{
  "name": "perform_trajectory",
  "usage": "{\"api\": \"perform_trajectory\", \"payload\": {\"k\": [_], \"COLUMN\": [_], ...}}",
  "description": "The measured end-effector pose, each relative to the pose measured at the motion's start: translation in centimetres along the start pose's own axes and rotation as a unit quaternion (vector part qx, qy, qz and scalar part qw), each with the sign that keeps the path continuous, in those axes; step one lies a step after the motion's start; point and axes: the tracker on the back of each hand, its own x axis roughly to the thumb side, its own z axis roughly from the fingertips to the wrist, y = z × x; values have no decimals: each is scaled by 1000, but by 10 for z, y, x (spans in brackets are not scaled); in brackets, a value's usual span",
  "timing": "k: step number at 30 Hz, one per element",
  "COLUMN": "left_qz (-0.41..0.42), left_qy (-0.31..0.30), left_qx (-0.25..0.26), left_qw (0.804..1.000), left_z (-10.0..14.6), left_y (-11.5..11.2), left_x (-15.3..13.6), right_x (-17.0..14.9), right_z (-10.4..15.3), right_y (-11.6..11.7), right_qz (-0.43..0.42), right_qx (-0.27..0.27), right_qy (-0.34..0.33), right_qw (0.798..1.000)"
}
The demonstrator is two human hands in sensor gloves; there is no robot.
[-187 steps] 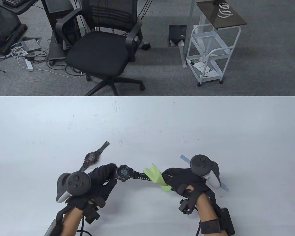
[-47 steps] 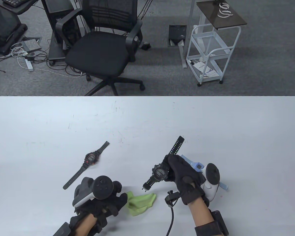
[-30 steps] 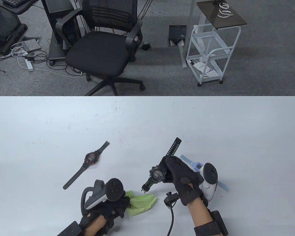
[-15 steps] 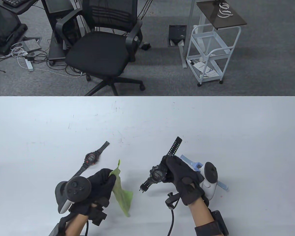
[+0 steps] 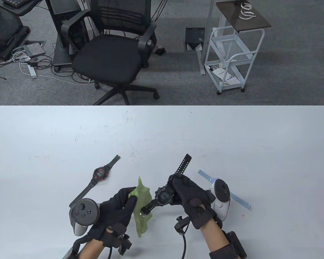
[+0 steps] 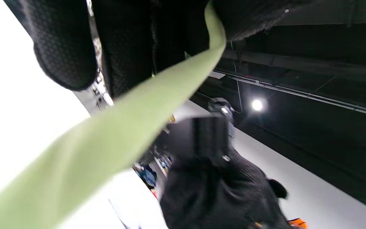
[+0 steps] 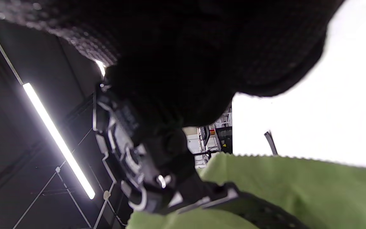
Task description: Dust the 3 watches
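My right hand point(image 5: 185, 190) grips a black digital watch point(image 5: 163, 196) by its case, held above the table, one strap pointing up and away, the other down toward my left hand. My left hand point(image 5: 121, 206) pinches a green cloth point(image 5: 141, 207) that hangs down and touches the watch's lower strap. The right wrist view shows the watch case point(image 7: 128, 159) under my fingers and the green cloth point(image 7: 281, 187) under the strap. A black-and-red watch point(image 5: 100, 174) lies flat on the table to the left. A light blue watch point(image 5: 239, 199) lies behind my right hand, mostly hidden.
The white table point(image 5: 232, 140) stretches far behind the hands. Beyond its far edge stand a black office chair point(image 5: 110, 54) and a white trolley point(image 5: 229, 59) on the grey carpet.
My left hand picked the green cloth off the table, lifted it and brought it right. My right hand moved the black watch left until its lower strap met the cloth.
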Motion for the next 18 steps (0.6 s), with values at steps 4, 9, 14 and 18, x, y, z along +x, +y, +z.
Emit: {"api": "perform_trajectory", "payload": {"k": [4,9,14,18], "left_qz": [22,123,86,47], "left_qy": [11,10,9,18], "left_qx": [-12,-53,-39,-14], "left_qw": [1000,991,996,999], "left_z": [1,0,-1,1], "left_y": [-11,-19,-18,-20], "left_x": [-3,-15,-13,-10], "right_x": [-5,-11,-14,-14], "right_z": [1,-1,-1,0], "right_y": [4,5,7,13], "right_qz": [9,0,-37,-39], "right_qx": [-14,-22,-12,-4], "right_qy": [10,23,32,32], "right_qw": [1000,999,999,999]}}
